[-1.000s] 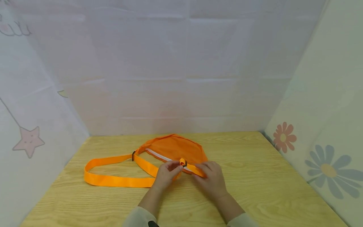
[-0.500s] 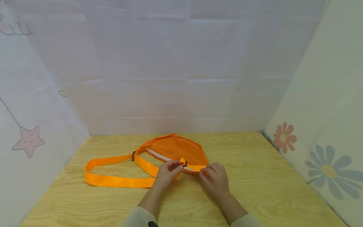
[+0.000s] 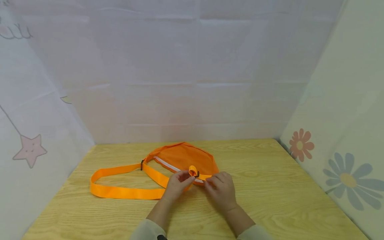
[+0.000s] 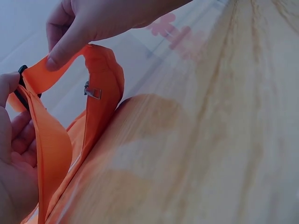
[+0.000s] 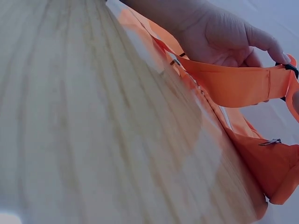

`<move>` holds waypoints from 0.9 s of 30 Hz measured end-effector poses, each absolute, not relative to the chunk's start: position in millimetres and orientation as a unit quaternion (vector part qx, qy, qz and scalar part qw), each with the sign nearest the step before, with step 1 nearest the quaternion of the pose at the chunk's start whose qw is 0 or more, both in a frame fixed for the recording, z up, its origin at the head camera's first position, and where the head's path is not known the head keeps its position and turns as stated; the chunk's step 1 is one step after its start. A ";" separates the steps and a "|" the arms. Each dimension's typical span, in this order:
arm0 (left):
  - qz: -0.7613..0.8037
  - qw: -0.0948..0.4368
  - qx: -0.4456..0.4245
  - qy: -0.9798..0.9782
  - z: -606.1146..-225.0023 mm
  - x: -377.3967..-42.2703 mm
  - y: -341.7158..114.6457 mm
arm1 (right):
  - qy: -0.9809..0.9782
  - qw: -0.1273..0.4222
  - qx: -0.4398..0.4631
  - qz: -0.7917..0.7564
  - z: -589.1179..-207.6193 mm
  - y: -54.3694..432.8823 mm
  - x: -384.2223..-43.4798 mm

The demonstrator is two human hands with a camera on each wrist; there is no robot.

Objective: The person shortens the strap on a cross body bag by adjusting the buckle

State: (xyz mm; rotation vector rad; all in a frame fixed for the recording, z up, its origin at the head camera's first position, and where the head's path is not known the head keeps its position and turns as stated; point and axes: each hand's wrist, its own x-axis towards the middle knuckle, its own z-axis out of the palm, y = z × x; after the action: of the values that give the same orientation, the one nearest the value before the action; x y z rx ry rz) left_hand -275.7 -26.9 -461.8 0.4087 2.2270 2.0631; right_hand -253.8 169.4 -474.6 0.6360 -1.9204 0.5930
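Observation:
An orange bag (image 3: pixel 189 155) with a white zipper lies flat on the table. My left hand (image 3: pixel 174 186) pinches its orange strap (image 3: pixel 127 192) at a black buckle (image 3: pixel 197 174), above the bag's near edge. A small loop of strap (image 3: pixel 192 169) stands up at that buckle. Just right of it, my right hand (image 3: pixel 222 190) pinches the strap between thumb and fingers. In the left wrist view, the strap arches between both hands over a metal zipper pull (image 4: pixel 94 92). The right wrist view has the strap passing through the buckle (image 5: pixel 291 69), partly cut by the frame edge.
The rest of the strap spreads left in a long loop, with a second black slider (image 3: pixel 142 165) near the bag's left corner. The wooden table (image 3: pixel 285 200) meets a pale back wall (image 3: pixel 186 73) and printed side walls.
My right hand moved right, pulling the strap straighter, then came back left toward the buckle. The small loop at the buckle looks bigger now. My left hand has barely moved.

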 end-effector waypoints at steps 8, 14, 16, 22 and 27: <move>0.672 0.074 0.164 0.719 -463.2 -274.6 -26.1 | -0.784 0.500 0.271 0.250 -475.0 163.1 -256.8; 0.665 0.075 0.165 0.724 -462.0 -273.2 -26.7 | -0.787 0.495 0.271 0.250 -476.3 162.2 -256.8; 0.672 0.078 0.165 0.717 -461.8 -273.2 -26.8 | -0.788 0.493 0.271 0.250 -476.2 162.3 -256.6; 0.682 0.072 0.173 0.707 -465.0 -275.7 -28.0 | -0.788 0.498 0.272 0.240 -476.0 162.0 -256.6; 0.688 0.068 0.171 0.702 -465.8 -276.8 -28.6 | -0.801 0.489 0.256 0.231 -475.9 162.8 -256.3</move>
State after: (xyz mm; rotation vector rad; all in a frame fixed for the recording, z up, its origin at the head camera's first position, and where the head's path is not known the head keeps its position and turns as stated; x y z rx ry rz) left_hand -276.8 -28.6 -465.8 0.5159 2.1130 2.0730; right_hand -256.3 162.8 -475.9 0.6213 -1.9462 0.5624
